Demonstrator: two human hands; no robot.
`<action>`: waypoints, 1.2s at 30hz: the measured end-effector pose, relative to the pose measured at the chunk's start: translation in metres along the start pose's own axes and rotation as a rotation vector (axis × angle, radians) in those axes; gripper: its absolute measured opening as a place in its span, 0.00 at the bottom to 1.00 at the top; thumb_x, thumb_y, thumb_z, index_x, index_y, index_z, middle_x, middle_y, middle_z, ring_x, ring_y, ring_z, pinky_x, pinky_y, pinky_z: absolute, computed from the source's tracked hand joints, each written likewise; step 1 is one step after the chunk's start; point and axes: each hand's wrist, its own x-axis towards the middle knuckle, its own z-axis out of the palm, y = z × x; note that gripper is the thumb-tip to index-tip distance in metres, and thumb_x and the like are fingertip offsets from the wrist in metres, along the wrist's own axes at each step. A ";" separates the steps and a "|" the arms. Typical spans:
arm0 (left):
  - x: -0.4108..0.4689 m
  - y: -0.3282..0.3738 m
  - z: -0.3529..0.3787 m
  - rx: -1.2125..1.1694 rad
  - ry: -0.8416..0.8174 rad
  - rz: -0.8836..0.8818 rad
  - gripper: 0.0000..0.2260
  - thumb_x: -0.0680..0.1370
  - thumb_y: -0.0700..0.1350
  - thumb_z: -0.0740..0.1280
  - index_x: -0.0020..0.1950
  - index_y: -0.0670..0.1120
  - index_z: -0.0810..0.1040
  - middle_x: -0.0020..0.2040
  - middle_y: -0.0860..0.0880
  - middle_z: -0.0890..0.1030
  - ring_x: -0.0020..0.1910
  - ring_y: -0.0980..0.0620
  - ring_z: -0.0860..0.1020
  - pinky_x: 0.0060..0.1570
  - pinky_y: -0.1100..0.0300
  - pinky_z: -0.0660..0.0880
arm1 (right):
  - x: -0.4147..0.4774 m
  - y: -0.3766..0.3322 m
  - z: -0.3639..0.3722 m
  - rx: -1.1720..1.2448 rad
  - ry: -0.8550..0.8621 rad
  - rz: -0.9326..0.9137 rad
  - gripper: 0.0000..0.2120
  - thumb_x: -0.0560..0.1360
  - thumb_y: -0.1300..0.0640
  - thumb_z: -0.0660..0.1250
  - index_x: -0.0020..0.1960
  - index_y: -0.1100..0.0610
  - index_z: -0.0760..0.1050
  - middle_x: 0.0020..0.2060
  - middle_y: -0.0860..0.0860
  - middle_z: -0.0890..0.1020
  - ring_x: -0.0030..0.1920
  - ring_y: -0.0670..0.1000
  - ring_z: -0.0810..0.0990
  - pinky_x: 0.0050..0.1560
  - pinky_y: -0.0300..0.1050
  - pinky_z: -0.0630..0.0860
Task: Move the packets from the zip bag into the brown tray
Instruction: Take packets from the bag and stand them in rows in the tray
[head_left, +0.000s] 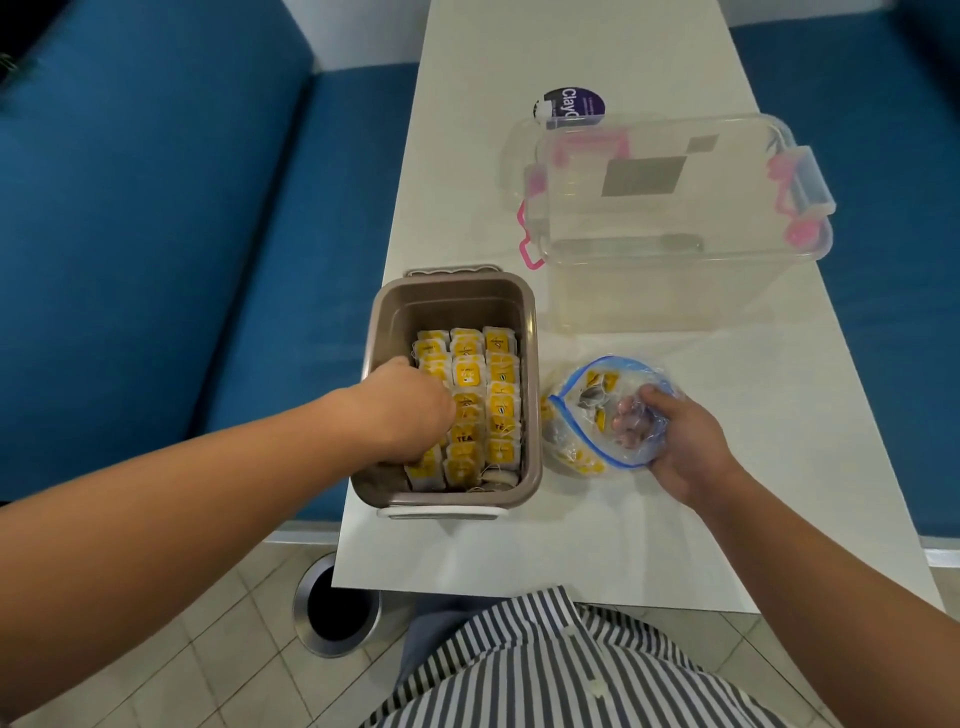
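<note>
The brown tray (530, 332) stands at the table's left edge, filled with rows of yellow tea packets (501, 374). My left hand (410, 405) reaches down into the tray's left row, fingers curled among the packets; whether it holds one is hidden. Right of the tray lies the clear zip bag (602, 415) with a blue seal, its mouth facing left, with several yellow packets inside. My right hand (670, 441) grips the bag's bottom from the right.
A clear plastic box (675, 218) with pink latches stands behind the bag. A purple-labelled round lid (571, 106) lies further back. Blue seats flank the narrow white table (675, 545). A metal bin (337, 608) sits on the tiled floor below.
</note>
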 end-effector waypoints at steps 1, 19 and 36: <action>-0.002 0.000 -0.002 -0.002 -0.012 -0.001 0.06 0.79 0.44 0.65 0.43 0.49 0.73 0.41 0.51 0.75 0.42 0.50 0.75 0.53 0.52 0.75 | -0.001 0.000 0.000 0.001 -0.006 -0.002 0.06 0.82 0.63 0.60 0.53 0.58 0.75 0.37 0.55 0.80 0.37 0.54 0.79 0.34 0.44 0.78; 0.055 0.063 -0.107 -0.658 0.330 0.030 0.07 0.77 0.43 0.70 0.52 0.49 0.86 0.48 0.52 0.85 0.48 0.52 0.80 0.51 0.59 0.76 | -0.007 0.010 -0.011 -0.058 -0.107 -0.130 0.26 0.75 0.50 0.75 0.64 0.67 0.77 0.58 0.70 0.81 0.58 0.68 0.79 0.65 0.65 0.74; 0.114 0.093 -0.096 -0.625 0.377 -0.210 0.15 0.76 0.57 0.69 0.43 0.46 0.84 0.41 0.47 0.82 0.40 0.48 0.78 0.37 0.57 0.71 | -0.004 0.006 -0.012 0.019 0.052 -0.018 0.10 0.77 0.58 0.70 0.55 0.62 0.83 0.44 0.61 0.86 0.44 0.57 0.86 0.48 0.51 0.80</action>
